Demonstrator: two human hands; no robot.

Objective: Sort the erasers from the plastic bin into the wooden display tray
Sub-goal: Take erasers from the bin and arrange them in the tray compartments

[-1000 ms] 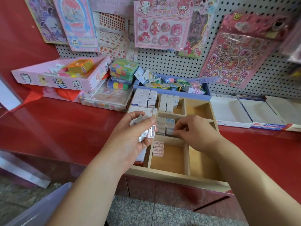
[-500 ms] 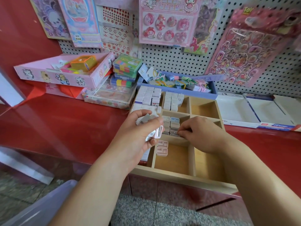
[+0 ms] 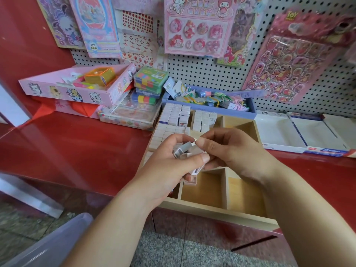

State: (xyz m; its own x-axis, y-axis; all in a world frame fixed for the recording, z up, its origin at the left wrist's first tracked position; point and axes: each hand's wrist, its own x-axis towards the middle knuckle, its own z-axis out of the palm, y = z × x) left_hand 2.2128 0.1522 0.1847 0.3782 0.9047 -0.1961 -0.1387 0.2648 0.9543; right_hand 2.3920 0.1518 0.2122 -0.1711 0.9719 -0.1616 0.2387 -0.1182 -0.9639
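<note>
Nearest, lower left: we find a corner of the translucent plastic bin, low beside the red bench. Next, above the wooden display tray: the left hand, fingers curled round a handful of small white erasers; the right hand, thumb and forefinger pinching one eraser at the top of that handful. Beyond, we list rows of stocked erasers packed upright in the tray's far-left compartments. Behind the tray: a blue box of trinkets, a pink cartoon box to its left, sticker sheets on the white pegboard.
</note>
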